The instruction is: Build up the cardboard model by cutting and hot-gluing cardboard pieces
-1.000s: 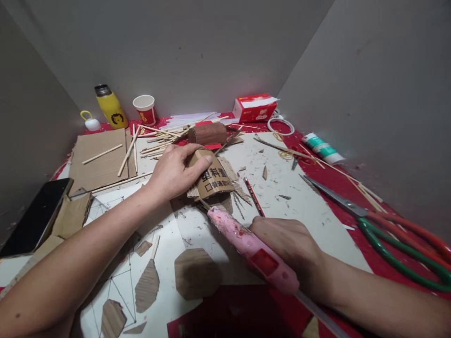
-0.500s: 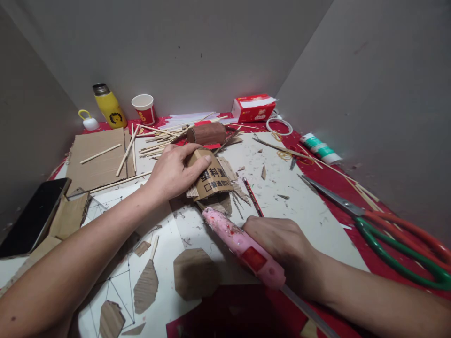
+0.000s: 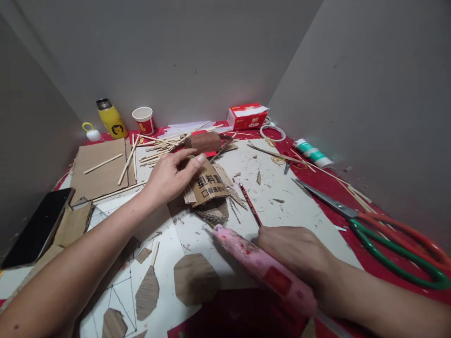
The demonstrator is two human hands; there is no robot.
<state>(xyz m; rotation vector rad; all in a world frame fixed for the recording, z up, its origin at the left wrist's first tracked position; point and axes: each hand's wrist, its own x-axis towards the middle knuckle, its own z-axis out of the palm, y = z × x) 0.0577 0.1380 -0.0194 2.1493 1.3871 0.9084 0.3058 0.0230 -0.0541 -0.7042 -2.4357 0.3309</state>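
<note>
My right hand (image 3: 294, 249) is wrapped around a pink hot glue gun (image 3: 260, 267), with a glue stick trailing from its rear. Its nozzle points up and left, just short of a curved cardboard piece (image 3: 211, 184) with printed black characters. My left hand (image 3: 174, 173) rests at that piece's upper left edge, thumb on top and fingers curled behind it, partly hidden. Under and beside the piece lie torn cardboard strips (image 3: 214, 211). Behind it sits a brown cardboard roll (image 3: 203, 140). A pencil (image 3: 250, 204) lies to the right, near my right hand.
Large scissors (image 3: 352, 213) with red and green handles lie at right. Toward the back stand a yellow bottle (image 3: 112, 119), a paper cup (image 3: 143, 121) and a red tissue pack (image 3: 248, 116). A phone (image 3: 37, 227) lies at left; cut cardboard shapes (image 3: 195, 279) are in front.
The glue gun has drawn back down and to the right, away from the curved cardboard. My left hand stays at the piece. The view has shifted slightly.
</note>
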